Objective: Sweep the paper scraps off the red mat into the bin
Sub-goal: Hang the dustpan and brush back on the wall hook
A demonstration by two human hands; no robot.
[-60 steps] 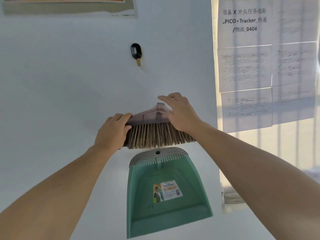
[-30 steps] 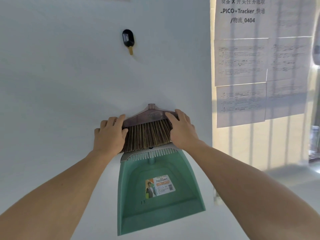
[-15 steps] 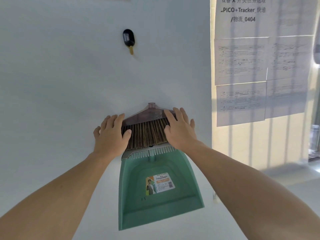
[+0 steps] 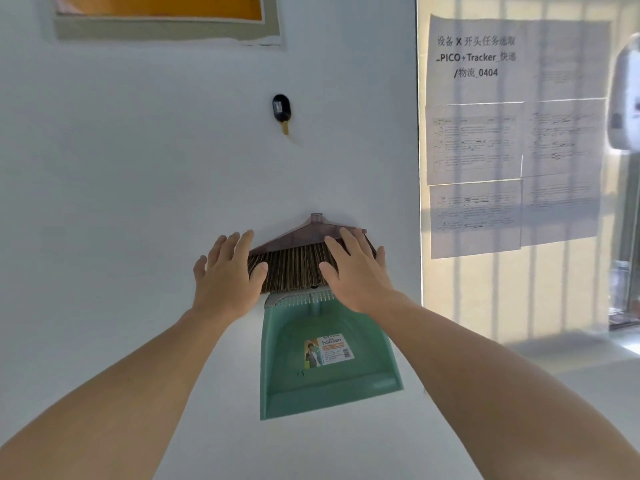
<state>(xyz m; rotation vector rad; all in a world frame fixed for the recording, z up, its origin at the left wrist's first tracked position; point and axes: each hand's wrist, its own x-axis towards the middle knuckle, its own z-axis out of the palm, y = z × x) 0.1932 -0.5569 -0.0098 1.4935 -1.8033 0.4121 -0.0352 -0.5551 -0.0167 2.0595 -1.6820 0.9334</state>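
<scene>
A broom head (image 4: 294,265) with brown bristles and a smoky plastic cap rests against the white wall, its bristles touching the top of a green dustpan (image 4: 322,379). The dustpan is flat against the wall, mouth downward. My left hand (image 4: 225,282) is spread flat over the broom's left end, fingers apart. My right hand (image 4: 356,275) lies spread over its right end, fingers apart, gripping nothing. No broom handle shows. The red mat, the paper scraps and the bin are out of view.
A black hook (image 4: 281,107) with a small peg sticks out of the wall above the broom. Printed sheets (image 4: 502,133) are taped to a sunlit pane on the right. An orange poster (image 4: 162,8) hangs at the top left. A white device (image 4: 627,98) sits at the right edge.
Both hands gripped the broom head and lowered it onto the top of the dustpan. Their fingers have since spread open and let go of it.
</scene>
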